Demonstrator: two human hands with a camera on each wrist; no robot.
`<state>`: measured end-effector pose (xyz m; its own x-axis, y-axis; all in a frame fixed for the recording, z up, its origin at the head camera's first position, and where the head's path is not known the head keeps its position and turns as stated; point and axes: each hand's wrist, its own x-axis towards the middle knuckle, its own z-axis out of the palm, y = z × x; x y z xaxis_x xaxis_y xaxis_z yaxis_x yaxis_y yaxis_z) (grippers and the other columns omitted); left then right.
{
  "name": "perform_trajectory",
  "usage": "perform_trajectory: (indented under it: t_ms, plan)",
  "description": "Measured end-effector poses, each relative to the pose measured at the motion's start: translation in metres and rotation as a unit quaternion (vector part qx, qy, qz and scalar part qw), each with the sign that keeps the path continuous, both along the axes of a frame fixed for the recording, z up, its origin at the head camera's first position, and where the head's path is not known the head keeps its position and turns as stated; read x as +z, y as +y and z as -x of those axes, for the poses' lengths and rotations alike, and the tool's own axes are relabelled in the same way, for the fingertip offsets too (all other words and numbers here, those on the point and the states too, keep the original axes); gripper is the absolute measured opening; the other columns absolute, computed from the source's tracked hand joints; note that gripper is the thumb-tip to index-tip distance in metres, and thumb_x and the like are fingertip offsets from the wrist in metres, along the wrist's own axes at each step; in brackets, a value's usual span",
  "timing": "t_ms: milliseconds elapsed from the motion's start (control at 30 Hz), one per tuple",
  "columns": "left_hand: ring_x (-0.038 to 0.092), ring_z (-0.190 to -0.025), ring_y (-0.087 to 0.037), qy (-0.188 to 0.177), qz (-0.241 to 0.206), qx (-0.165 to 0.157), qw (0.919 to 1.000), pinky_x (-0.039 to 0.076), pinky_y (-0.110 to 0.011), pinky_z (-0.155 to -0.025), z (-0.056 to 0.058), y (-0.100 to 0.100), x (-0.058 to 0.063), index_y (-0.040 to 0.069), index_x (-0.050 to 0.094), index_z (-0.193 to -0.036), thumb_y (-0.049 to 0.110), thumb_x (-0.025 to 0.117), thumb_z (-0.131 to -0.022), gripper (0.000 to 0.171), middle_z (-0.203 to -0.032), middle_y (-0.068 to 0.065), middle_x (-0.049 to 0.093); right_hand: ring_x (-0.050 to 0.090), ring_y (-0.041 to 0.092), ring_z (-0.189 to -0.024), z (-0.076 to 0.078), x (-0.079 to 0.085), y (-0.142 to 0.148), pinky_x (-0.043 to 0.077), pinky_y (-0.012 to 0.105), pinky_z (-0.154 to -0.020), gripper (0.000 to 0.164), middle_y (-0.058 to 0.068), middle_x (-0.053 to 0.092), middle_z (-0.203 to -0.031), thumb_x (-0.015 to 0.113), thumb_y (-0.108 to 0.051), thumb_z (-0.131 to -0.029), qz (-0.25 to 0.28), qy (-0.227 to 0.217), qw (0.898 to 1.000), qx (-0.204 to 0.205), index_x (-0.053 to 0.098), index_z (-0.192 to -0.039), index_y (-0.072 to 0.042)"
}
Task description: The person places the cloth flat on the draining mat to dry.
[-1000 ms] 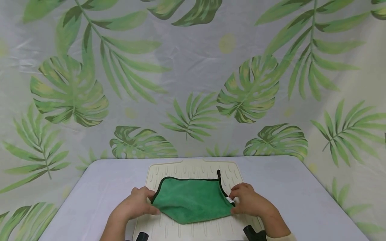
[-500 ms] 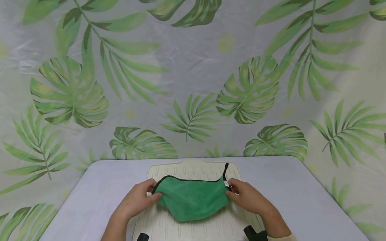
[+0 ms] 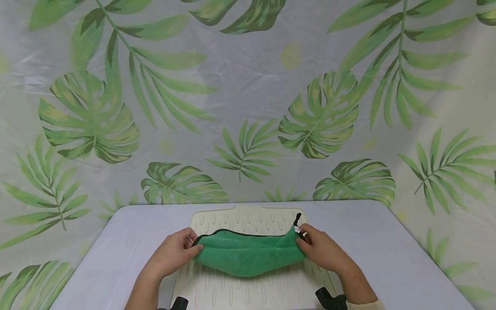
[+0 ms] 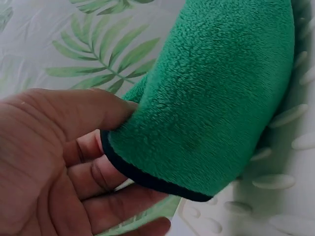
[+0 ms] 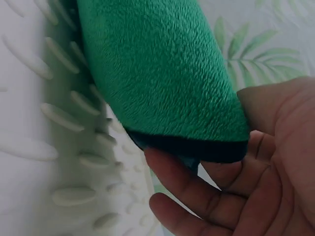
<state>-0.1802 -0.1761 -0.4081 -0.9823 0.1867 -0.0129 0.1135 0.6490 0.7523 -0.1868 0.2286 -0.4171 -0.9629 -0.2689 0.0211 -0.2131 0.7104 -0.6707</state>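
Observation:
A fuzzy green towel (image 3: 248,258) with a dark edge binding is held up between both hands, its middle sagging over a cream ridged board (image 3: 248,292). My left hand (image 3: 172,252) pinches the towel's left end between thumb and fingers; in the left wrist view the thumb presses on the green pile (image 4: 206,108) while other fingers lie loosely behind the dark edge. At the opposite end my right hand (image 3: 323,247) pinches the towel near a small white tag (image 3: 297,230) and a dark hanging loop (image 3: 297,218). The right wrist view shows fingers under the bound edge (image 5: 187,146).
The board lies on a white table (image 3: 368,241). A leaf-printed curtain (image 3: 248,107) hangs behind the table. Dark wrist-mounted pieces (image 3: 331,298) show at the bottom beside each forearm.
The towel has gone from lying spread on the board to being lifted, with its near edge drawn up. Both hands now pinch its ends and have moved slightly apart since half a second ago.

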Motion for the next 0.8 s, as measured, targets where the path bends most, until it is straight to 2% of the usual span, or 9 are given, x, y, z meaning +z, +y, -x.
perform_trajectory:
  t_ms: [133,200,267,400,500,633,700,767,800]
  plan:
    - [0.045,-0.062,-0.013,-0.025,0.011,-0.016,0.9995,0.037,-0.026,-0.056,0.0005,-0.0012,-0.0028,0.012,0.06,-0.09,0.027,0.074,-0.093,0.02,-0.07,0.002,0.054,0.038,0.007,-0.053,0.0,-0.0039,-0.0012,0.034,0.024,-0.051,0.013,-0.004,0.046,-0.066,0.062,-0.023,-0.103,-0.014,-0.004,1.0,0.01,0.059,-0.109,-0.012]
    - [0.044,-0.062,-0.013,-0.034,0.019,-0.029,0.9988,0.036,-0.026,-0.056,0.0007,-0.0021,-0.0038,0.012,0.06,-0.085,0.03,0.074,-0.093,0.024,-0.067,0.003,0.052,0.041,0.008,-0.056,-0.0006,-0.0055,-0.0005,0.035,0.024,-0.053,0.016,-0.004,0.05,-0.069,0.065,-0.027,-0.101,-0.026,-0.014,0.999,0.023,0.061,-0.102,-0.012]
    - [0.045,-0.064,-0.013,-0.04,0.026,-0.044,0.9979,0.036,-0.027,-0.058,0.0001,-0.0034,-0.004,0.013,0.062,-0.081,0.033,0.074,-0.093,0.026,-0.067,0.005,0.052,0.048,0.008,-0.065,-0.0016,-0.0062,0.0013,0.039,0.025,-0.057,0.02,-0.005,0.058,-0.076,0.069,-0.032,-0.098,-0.029,-0.031,0.998,0.04,0.065,-0.1,-0.012]
    - [0.05,-0.07,-0.015,-0.068,0.02,-0.08,0.9943,0.04,-0.029,-0.062,-0.0019,-0.0054,-0.0041,0.01,0.067,-0.081,0.032,0.078,-0.089,0.026,-0.07,0.004,0.057,0.05,0.014,-0.078,-0.0036,-0.0058,0.0035,0.04,0.028,-0.064,0.027,-0.002,0.064,-0.088,0.079,-0.035,-0.088,-0.032,-0.074,0.995,0.064,0.066,-0.091,-0.012]
    - [0.052,-0.073,-0.015,-0.091,0.008,-0.103,0.9905,0.042,-0.029,-0.064,-0.0027,-0.0052,-0.0053,0.008,0.072,-0.083,0.025,0.082,-0.084,0.02,-0.074,0.003,0.065,0.046,0.02,-0.084,-0.005,-0.0052,0.0034,0.037,0.032,-0.066,0.035,0.002,0.06,-0.094,0.086,-0.032,-0.08,-0.051,-0.09,0.991,0.084,0.058,-0.081,-0.011]
    - [0.054,-0.073,-0.015,-0.086,0.003,-0.122,0.9887,0.042,-0.029,-0.064,-0.0021,-0.0034,-0.0076,0.008,0.075,-0.086,0.02,0.08,-0.084,0.014,-0.077,0.003,0.07,0.052,0.032,-0.104,-0.0074,-0.0034,0.0027,0.046,0.041,-0.077,0.037,0.008,0.061,-0.114,0.09,-0.03,-0.075,-0.083,-0.104,0.986,0.1,0.06,-0.086,-0.011]
    - [0.053,-0.072,-0.015,-0.081,0.001,-0.126,0.9888,0.041,-0.029,-0.063,-0.0017,-0.0026,-0.0076,0.008,0.072,-0.086,0.021,0.078,-0.087,0.014,-0.077,0.002,0.068,0.051,0.042,-0.122,-0.0086,-0.0026,0.0027,0.05,0.048,-0.088,0.036,0.016,0.06,-0.131,0.091,-0.029,-0.074,-0.093,-0.113,0.985,0.093,0.065,-0.092,-0.012]
    - [0.053,-0.072,-0.016,-0.074,0.003,-0.127,0.9892,0.041,-0.028,-0.063,-0.0016,-0.0017,-0.0069,0.008,0.069,-0.086,0.023,0.075,-0.09,0.017,-0.078,0.002,0.066,0.048,0.047,-0.13,-0.0087,-0.0032,0.003,0.051,0.049,-0.091,0.032,0.023,0.057,-0.139,0.09,-0.027,-0.075,-0.089,-0.108,0.986,0.094,0.066,-0.089,-0.011]
    - [0.053,-0.073,-0.016,-0.072,0.004,-0.126,0.9894,0.041,-0.028,-0.063,-0.0016,-0.0014,-0.0063,0.009,0.067,-0.086,0.024,0.075,-0.091,0.018,-0.078,0.002,0.066,0.051,0.043,-0.127,-0.0078,-0.0037,0.0032,0.051,0.045,-0.09,0.029,0.022,0.059,-0.137,0.089,-0.027,-0.076,-0.083,-0.097,0.987,0.101,0.067,-0.088,-0.012]
